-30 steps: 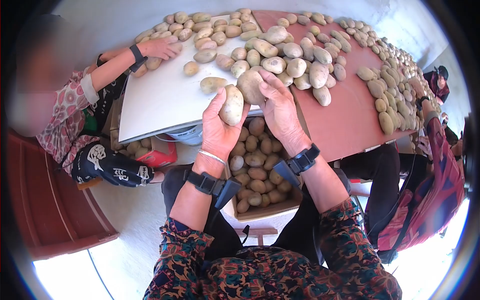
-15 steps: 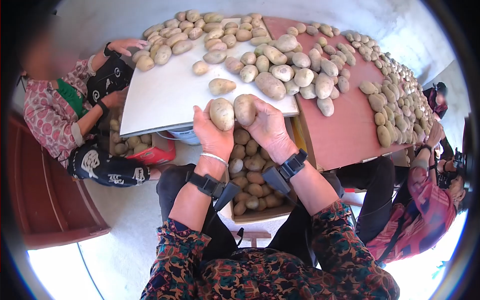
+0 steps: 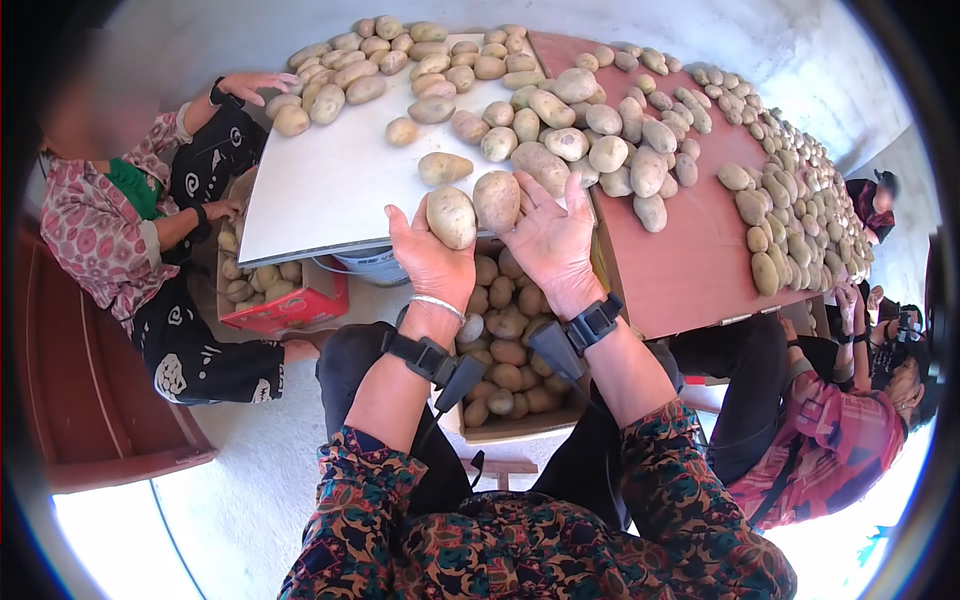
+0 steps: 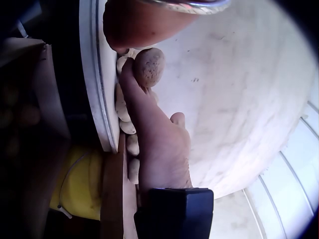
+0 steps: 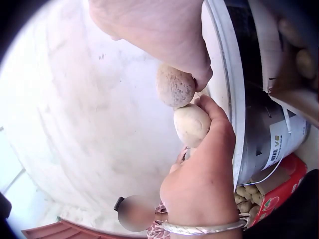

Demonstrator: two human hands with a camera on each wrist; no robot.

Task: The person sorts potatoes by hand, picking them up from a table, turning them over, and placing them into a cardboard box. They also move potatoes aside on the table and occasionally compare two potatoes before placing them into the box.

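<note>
In the head view, my left hand [image 3: 435, 268] is palm up and cradles a pale oval potato [image 3: 451, 218]. Its thumb stands away from the potato, while its fingers curve round behind, as the right wrist view shows. Beside it, my right hand [image 3: 556, 243] is also palm up, its fingers fairly straight and its thumb spread. A browner potato [image 3: 497, 202] rests against those fingers. The two potatoes sit side by side, close together. Dark rough specks mark the underside of the browner potato [image 5: 175, 85] in the right wrist view.
Potatoes are heaped on the white board [image 3: 330, 190] and the red-brown board [image 3: 690, 265]. Below my hands is a cardboard box [image 3: 490, 433] of potatoes. A bucket [image 3: 372, 262] and a red box [image 3: 318, 300] stand left. Other people sit either side.
My right hand has gone from gripping its potato with the thumb to lying palm up with fingers spread. The potatoes have been turned and tilted. The person at left has drawn back from the board.
</note>
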